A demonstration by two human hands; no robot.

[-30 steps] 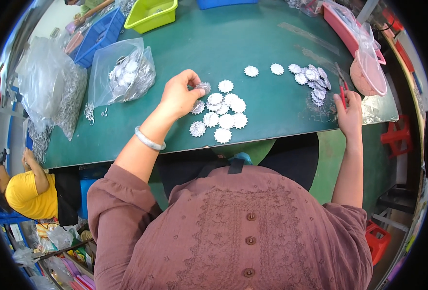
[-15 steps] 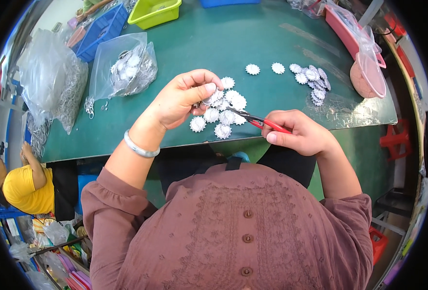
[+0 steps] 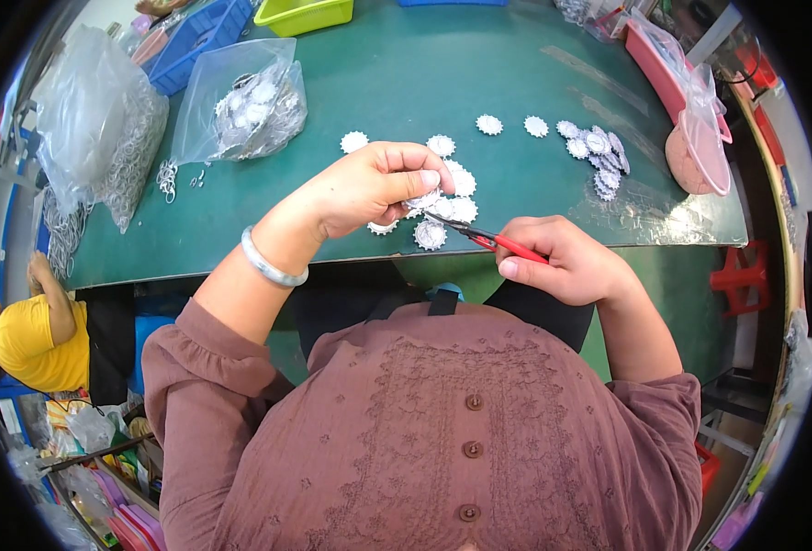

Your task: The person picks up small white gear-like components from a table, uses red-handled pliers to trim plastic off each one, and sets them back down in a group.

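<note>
Near frame centre, left hand (image 3: 374, 188) pinched small scalloped white disc (image 3: 421, 199) in its grip. Right hand (image 3: 571, 262) clenched around red-handled pliers (image 3: 484, 237), long axis pointing up-left, tip just about touching disc. More loose discs (image 3: 461, 184) on green surface (image 3: 406, 83) behind.

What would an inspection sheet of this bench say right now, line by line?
Surface: green table, mostly bare at centre.
Job's things: white scalloped discs clustered below the hands; red-handled pliers pointing at them.
Clutter: clear bag of discs, bag of metal rings, second disc pile, pink basin, blue and green trays.
Hands: left hand pinches a disc; right hand grips pliers.
Cables: nothing seen.
Surroundings: person in yellow at lower left.
</note>
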